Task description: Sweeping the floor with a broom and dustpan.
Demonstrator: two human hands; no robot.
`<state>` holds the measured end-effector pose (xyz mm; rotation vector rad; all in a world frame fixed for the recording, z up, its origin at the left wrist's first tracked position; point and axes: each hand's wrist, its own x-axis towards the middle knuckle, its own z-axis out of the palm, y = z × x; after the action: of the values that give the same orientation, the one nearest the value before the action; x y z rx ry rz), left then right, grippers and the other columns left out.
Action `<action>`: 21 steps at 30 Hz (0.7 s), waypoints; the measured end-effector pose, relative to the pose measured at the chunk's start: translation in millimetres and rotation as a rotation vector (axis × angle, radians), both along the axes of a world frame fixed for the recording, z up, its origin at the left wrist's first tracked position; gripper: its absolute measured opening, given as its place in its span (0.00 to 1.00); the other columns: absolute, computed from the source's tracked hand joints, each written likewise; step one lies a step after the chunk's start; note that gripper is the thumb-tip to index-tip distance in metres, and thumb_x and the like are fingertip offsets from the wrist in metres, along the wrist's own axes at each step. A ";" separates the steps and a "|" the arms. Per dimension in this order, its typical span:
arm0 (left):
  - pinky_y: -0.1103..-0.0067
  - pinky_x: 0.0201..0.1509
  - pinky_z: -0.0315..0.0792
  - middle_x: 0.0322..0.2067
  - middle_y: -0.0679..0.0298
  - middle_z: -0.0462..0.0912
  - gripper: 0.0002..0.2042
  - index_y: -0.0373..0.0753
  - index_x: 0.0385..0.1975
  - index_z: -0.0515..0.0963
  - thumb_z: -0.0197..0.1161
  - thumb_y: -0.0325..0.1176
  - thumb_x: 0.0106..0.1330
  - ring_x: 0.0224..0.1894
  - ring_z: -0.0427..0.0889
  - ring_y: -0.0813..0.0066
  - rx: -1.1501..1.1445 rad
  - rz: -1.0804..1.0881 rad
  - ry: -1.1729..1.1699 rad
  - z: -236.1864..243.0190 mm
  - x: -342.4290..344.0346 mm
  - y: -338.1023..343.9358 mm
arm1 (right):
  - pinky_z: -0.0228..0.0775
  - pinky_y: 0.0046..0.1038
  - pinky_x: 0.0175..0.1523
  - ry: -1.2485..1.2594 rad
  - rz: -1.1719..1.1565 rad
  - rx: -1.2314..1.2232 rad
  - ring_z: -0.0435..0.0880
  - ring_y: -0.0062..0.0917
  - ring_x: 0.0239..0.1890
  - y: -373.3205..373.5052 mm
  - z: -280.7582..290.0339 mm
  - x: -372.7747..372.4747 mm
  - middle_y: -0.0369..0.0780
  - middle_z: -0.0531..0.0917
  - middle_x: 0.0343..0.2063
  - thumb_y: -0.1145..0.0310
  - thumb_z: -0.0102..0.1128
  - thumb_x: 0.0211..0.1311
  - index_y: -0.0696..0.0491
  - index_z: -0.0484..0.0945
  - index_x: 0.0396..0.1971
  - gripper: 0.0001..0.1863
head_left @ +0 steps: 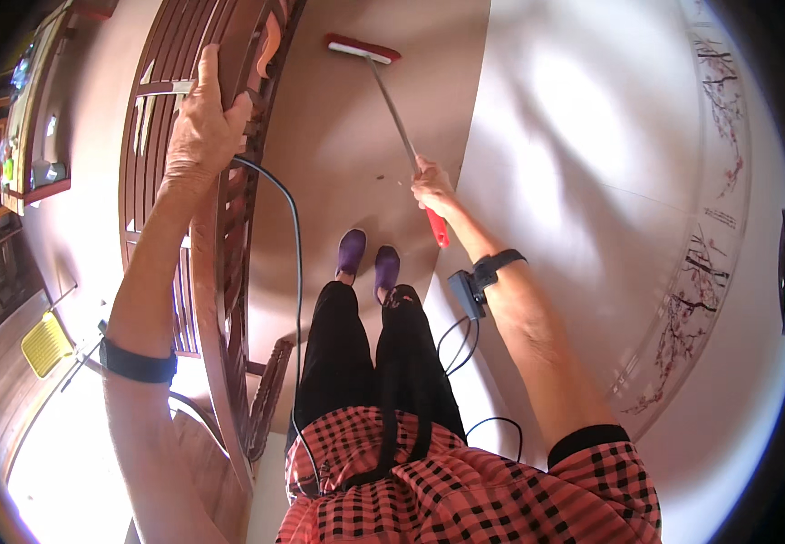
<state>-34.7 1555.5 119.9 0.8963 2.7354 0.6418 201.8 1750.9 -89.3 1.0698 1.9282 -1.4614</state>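
Observation:
My right hand (431, 185) grips the red handle of a long-handled broom (400, 127). Its metal shaft runs up and left to a red and white head (362, 48) resting on the brown floor (347, 154) ahead of my feet. My left hand (200, 127) is closed over the top rail of a dark wooden slatted bench (161, 136) on my left. A black cable (295, 236) runs from near that hand down past my legs. My purple shoes (367, 258) stand on the floor between the bench and the wall.
A pale wall (592, 154) with a branch-and-blossom pattern rises close on my right. Wooden shelves (12, 118) with small items stand at the far left. A yellow flat object (45, 343) lies in bright light at lower left. Both wrists wear black straps.

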 end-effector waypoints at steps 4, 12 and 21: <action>0.64 0.43 0.71 0.38 0.39 0.73 0.32 0.36 0.59 0.46 0.51 0.34 0.54 0.38 0.76 0.45 0.006 -0.009 -0.008 -0.3 3.5 13.5 | 0.67 0.44 0.41 0.155 0.223 0.417 0.75 0.50 0.32 -32.9 -30.4 71.7 0.56 0.76 0.31 0.73 0.47 0.50 0.59 0.62 0.50 0.23; 0.63 0.49 0.67 0.39 0.42 0.72 0.33 0.39 0.60 0.45 0.52 0.37 0.55 0.43 0.74 0.49 -0.027 -0.007 0.048 -4.1 -2.7 5.0 | 0.67 0.46 0.30 -0.054 0.320 0.421 0.76 0.50 0.25 -98.8 41.7 225.5 0.54 0.76 0.20 0.71 0.45 0.54 0.54 0.61 0.49 0.20; 0.64 0.48 0.67 0.44 0.44 0.66 0.36 0.39 0.58 0.47 0.57 0.39 0.50 0.47 0.69 0.48 -0.074 0.065 0.244 0.0 18.9 -11.1 | 0.66 0.46 0.37 -0.151 0.342 0.402 0.75 0.50 0.31 -169.4 99.7 352.7 0.54 0.76 0.26 0.72 0.42 0.53 0.50 0.59 0.53 0.24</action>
<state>-15.8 1544.4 119.9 0.9271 2.9926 0.4653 554.5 1581.5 10.4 0.9196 2.2129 -0.8071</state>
